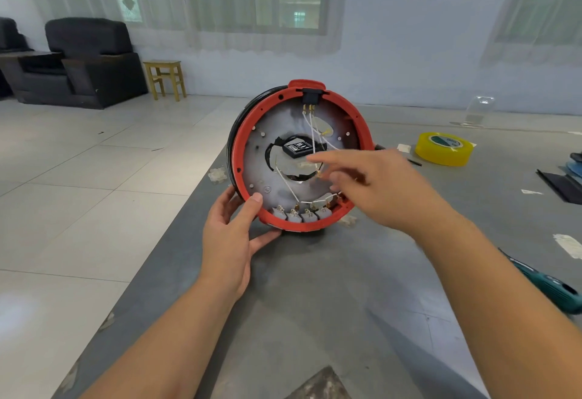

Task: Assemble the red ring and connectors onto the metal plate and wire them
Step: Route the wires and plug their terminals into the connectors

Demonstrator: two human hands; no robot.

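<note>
Fingers of right hand [374,184] (blurred, grip unclear) hide wires; left hand [231,234] clasps red ring [241,159].

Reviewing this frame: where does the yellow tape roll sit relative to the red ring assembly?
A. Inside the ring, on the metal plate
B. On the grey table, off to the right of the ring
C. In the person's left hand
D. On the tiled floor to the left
B: the yellow tape roll lies flat on the grey table, apart from the red ring and to its right, while the left hand grips the ring's lower rim.
</note>
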